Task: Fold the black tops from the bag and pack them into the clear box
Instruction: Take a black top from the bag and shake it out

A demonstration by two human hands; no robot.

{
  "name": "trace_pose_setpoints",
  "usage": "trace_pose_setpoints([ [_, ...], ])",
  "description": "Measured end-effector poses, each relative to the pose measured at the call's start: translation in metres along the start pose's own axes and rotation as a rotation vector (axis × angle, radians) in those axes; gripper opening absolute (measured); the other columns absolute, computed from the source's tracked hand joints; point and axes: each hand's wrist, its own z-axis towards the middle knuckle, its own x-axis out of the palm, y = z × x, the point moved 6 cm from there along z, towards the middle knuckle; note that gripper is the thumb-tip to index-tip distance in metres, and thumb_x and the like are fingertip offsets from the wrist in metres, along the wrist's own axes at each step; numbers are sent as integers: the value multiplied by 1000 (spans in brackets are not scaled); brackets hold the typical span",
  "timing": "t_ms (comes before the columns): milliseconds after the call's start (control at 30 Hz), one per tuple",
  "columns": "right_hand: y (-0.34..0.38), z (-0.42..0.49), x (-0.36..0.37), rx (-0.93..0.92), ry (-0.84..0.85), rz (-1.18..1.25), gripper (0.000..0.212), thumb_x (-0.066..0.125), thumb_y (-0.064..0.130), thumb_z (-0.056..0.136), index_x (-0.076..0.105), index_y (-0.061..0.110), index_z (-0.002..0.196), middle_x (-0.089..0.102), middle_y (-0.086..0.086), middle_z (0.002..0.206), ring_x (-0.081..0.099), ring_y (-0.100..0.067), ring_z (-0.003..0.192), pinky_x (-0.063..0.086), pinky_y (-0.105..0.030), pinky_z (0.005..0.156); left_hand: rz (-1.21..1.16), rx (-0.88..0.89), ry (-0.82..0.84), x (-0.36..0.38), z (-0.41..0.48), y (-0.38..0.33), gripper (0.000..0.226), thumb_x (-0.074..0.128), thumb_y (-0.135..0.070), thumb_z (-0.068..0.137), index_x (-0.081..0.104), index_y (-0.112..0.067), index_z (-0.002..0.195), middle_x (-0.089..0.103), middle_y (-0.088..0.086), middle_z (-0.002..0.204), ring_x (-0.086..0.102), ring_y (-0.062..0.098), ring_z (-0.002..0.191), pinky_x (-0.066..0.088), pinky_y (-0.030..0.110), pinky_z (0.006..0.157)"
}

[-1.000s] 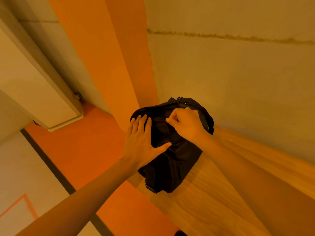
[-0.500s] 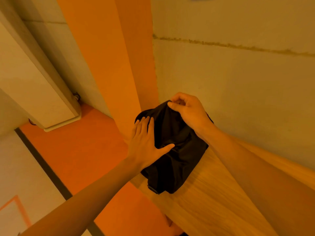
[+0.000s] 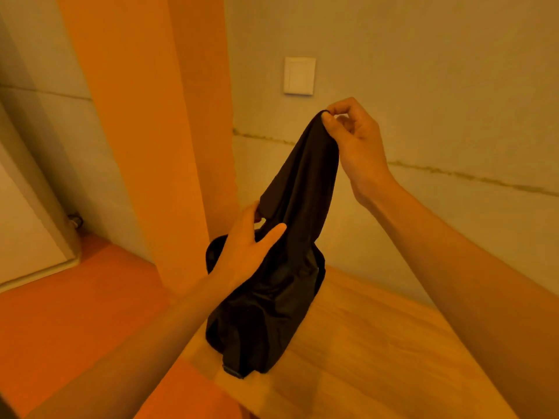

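Wooden table (image 3: 378, 343) by a pale wall (image 3: 423, 86) bore the bag (image 3: 257, 322), apparently steadied at its mouth by the left hand (image 3: 242, 252) with spread fingers (image 3: 272, 234), while the right hand (image 3: 357, 146) pinched a black top (image 3: 305, 182), raised half out.

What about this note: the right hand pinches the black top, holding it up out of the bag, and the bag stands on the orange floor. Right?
One detail is wrong: the bag stands on the wooden table, near its corner, not on the orange floor. The head view shows it. The right hand does pinch the black top, holding it up out of the bag.
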Motion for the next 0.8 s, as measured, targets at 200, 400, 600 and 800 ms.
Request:
trace_pose_setpoints([
  [200,34,-14,-78,-100,-148,-287,11,55,31,102,60,22,98,60,-24,80,54,-30,66,39,-41,59,-367,49,39,38,9,-72,22,53,-16,105,66,-33,111,73,-18,102,69,0,98,53,19,83],
  [400,-9,-68,-173,63,-286,-514,11,57,29,101,63,21,98,54,1,66,47,-6,56,34,-13,49,-464,-21,60,74,-13,-85,37,47,-32,108,59,-8,82,59,2,78,58,12,72,44,22,65],
  [600,-63,-135,-211,208,-279,-596,12,60,29,99,66,18,99,59,1,79,54,-13,72,40,-23,62,-329,-78,180,116,-44,-66,33,50,-20,105,50,-11,74,49,9,74,48,16,67,37,29,67],
  [800,-113,-201,-197,423,-111,-600,10,64,19,97,68,11,96,65,-5,82,58,-17,62,44,-27,54,-361,-209,260,150,-87,-27,27,44,-18,109,67,-9,100,78,6,91,74,22,78,56,24,61],
])
